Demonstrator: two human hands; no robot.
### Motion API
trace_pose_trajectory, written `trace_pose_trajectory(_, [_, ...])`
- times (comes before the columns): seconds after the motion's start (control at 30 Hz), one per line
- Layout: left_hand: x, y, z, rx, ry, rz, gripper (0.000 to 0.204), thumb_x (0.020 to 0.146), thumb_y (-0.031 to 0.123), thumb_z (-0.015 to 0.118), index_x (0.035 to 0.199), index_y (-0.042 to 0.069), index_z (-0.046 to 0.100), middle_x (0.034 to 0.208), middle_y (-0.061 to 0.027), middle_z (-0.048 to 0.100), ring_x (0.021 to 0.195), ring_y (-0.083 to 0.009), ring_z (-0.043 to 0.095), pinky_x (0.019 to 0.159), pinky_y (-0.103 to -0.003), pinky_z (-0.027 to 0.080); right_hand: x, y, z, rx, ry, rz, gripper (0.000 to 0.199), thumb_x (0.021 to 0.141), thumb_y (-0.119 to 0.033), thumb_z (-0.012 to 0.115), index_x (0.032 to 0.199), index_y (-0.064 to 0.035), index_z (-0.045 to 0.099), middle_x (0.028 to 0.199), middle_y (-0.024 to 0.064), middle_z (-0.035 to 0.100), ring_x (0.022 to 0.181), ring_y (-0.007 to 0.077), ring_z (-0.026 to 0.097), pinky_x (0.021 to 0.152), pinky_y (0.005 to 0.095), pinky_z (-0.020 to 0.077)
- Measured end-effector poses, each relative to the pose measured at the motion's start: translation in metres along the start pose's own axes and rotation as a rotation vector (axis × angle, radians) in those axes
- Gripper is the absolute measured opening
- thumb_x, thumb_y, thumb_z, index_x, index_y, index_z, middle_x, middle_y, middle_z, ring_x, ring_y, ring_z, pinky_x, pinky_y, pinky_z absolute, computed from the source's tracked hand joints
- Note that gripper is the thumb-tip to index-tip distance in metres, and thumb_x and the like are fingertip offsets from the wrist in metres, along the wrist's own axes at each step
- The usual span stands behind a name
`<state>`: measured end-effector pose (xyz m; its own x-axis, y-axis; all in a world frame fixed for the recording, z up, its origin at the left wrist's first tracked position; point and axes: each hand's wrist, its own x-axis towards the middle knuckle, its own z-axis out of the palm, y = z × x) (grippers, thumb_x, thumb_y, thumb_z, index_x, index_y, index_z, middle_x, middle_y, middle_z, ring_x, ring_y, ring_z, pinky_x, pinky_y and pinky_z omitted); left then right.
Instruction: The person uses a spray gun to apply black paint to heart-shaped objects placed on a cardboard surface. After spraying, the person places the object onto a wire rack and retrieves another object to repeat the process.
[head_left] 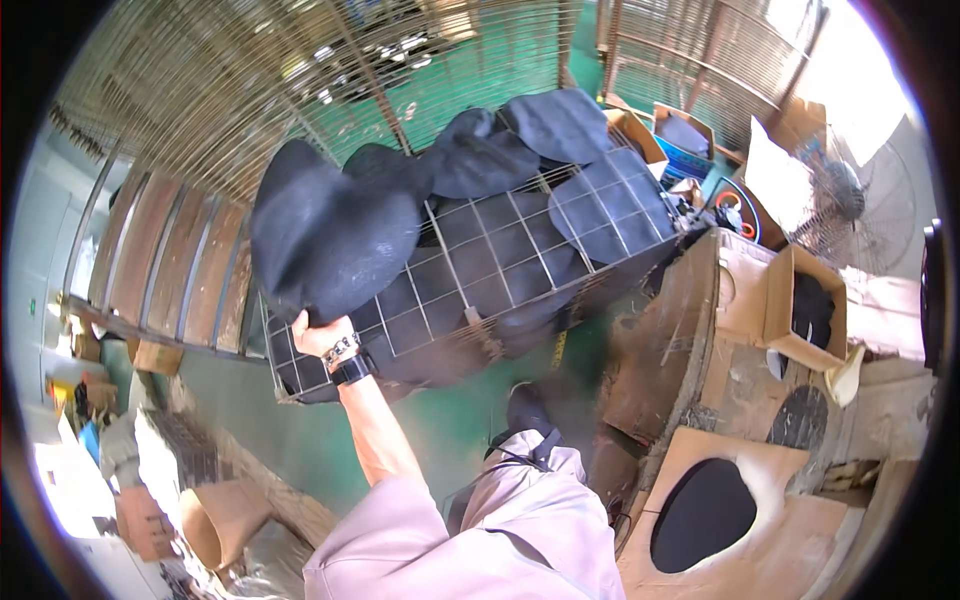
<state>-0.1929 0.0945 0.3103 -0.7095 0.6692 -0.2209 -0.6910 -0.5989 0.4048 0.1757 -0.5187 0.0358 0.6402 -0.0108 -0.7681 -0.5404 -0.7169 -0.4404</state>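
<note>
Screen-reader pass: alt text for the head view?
Person's left hand, wearing a wristwatch and bracelet, grips a dark felt hat-shaped piece above a wire-mesh cage full of similar dark pieces. Cardboard boxes stand to the right on the green floor.

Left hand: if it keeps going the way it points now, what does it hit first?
The left hand points up and away, gripping a dark felt hat piece. Beyond that, probably the other dark pieces piled on the wire cage, though depth is unclear.
</note>
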Motion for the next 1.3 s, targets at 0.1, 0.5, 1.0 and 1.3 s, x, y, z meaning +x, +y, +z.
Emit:
trace_pose_trajectory(0.1, [0.074, 0.034, -0.107, 0.041, 0.185, 0.157, 0.052, 0.068, 0.015, 0.057, 0.115, -0.006, 0.066, 0.119, -0.0209, 0.068, 0.111, -0.0401, 0.065, 0.101, -0.055, 0.051, 0.001, -0.008, -0.003, -0.053, -0.041, -0.011, 0.021, 0.078, -0.020, 0.073, 0.090, -0.0030, 0.069, 0.089, 0.0097, 0.068, 0.083, 0.0252, 0.063, 0.076, 0.0409, 0.0505])
trace_pose_trajectory(0.5, [0.055, 0.034, -0.207, 1.766, 0.706, 0.660, 0.094, 0.081, 0.018, 0.080, 0.154, 0.002, 0.024, 0.144, -0.0303, 0.038, 0.128, -0.0453, 0.048, 0.109, -0.055, 0.040, -0.021, -0.001, -0.020, 0.003, -0.010, -0.013, 0.015, 0.077, -0.015, 0.072, 0.084, -0.0029, 0.067, 0.079, 0.0044, 0.066, 0.074, 0.0187, 0.059, 0.067, 0.0375, 0.0483])
trace_pose_trajectory(1.0, [-0.206, -0.255, -0.230, 1.712, -2.181, -1.240, 0.048, 0.088, 0.016, 0.071, 0.132, 0.001, 0.060, 0.097, -0.0106, 0.073, 0.080, -0.0165, 0.068, 0.074, -0.031, 0.056, -0.287, -0.101, -0.142, 0.105, 0.478, -0.436, 0.052, 0.085, -0.001, 0.070, 0.135, 0.0028, 0.058, 0.113, 0.0211, 0.071, 0.096, 0.0261, 0.070, 0.089, 0.0326, 0.0526])
trace_pose_trajectory(1.3, [-0.181, -0.263, -0.276, 2.121, -1.532, -1.531, 0.021, 0.092, -0.001, 0.060, 0.111, 0.003, 0.070, 0.081, -0.0054, 0.065, 0.070, -0.0176, 0.062, 0.060, -0.034, 0.053, -0.436, -0.149, -0.154, 0.233, 0.890, -0.357, 0.054, 0.084, 0.004, 0.070, 0.136, 0.0005, 0.060, 0.098, 0.0157, 0.071, 0.081, 0.0218, 0.068, 0.076, 0.0308, 0.0531])
